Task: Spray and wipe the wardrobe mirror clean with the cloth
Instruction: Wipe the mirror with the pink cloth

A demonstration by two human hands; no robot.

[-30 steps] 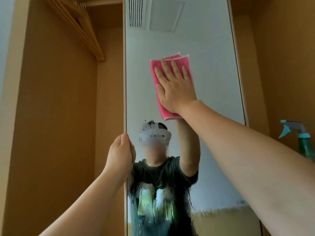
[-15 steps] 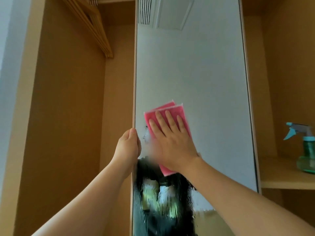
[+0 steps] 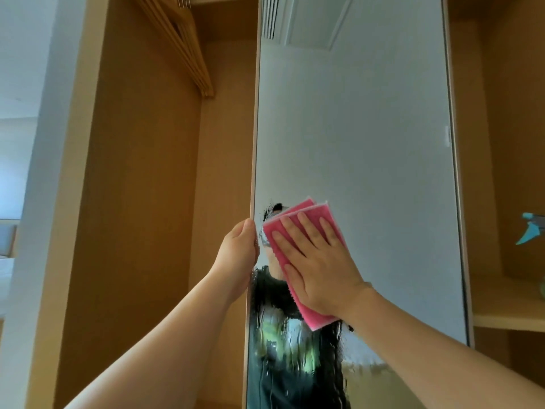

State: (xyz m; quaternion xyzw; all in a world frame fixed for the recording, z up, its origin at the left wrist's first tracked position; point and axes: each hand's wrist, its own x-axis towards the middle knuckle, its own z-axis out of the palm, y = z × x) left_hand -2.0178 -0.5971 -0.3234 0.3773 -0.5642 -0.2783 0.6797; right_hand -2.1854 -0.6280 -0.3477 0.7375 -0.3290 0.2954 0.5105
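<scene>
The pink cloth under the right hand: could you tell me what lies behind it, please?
The mirror glass lies behind the pink cloth, which the right hand presses flat. Beside and below it wet streaks show; the glass it covers is hidden.

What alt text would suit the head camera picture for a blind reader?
A person's right hand presses a pink cloth flat against a wardrobe mirror, while the left hand grips the mirror's left edge. Wet streaks cover the glass below; a spray bottle stands at far right.
</scene>
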